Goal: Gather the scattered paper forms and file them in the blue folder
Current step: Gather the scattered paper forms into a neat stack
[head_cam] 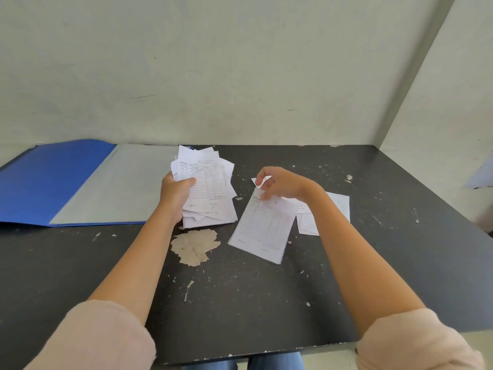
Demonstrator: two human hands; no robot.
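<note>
My left hand [174, 193] gripped the stack [210, 193] while my right hand [280, 184] pinched one form [262, 228]; squaring its corners onto the stack seemed wisest.

The top form [205, 182] of the stack [213, 218] in the left hand [174, 192] is headed "NOTA NO."; the single form [262, 225] pinched by the right hand [280, 182] seems to carry the same heading. Finer print is illegible.

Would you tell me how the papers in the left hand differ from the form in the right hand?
The left hand grips a stack of forms; the right hand pinches a single form. The stack's sheets splay crookedly; the single form hangs from its top edge. Both are white and ruled.
</note>
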